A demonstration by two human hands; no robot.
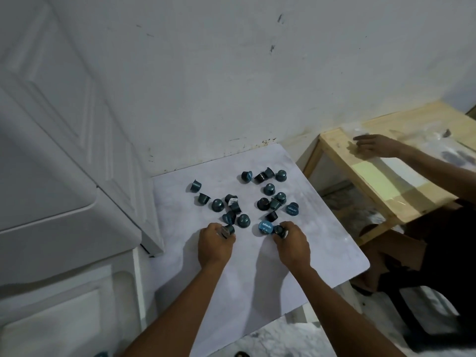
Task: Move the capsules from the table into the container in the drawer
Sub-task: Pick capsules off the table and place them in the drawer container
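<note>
Several dark blue coffee capsules (pixel 269 189) lie scattered on a small white table (pixel 322 243). My left hand (pixel 215 244) grips a dark capsule (pixel 228 230) at the near edge of the pile. My right hand (pixel 292 244) pinches another dark capsule (pixel 280 231), right beside a capsule lying with its blue printed lid (pixel 265 226) up. No drawer or container is in view.
A white cabinet (pixel 64 215) stands to the left of the table, against a white wall. At the right, another person's hand (pixel 374 145) rests on a wooden table (pixel 386 176) covered with clear plastic.
</note>
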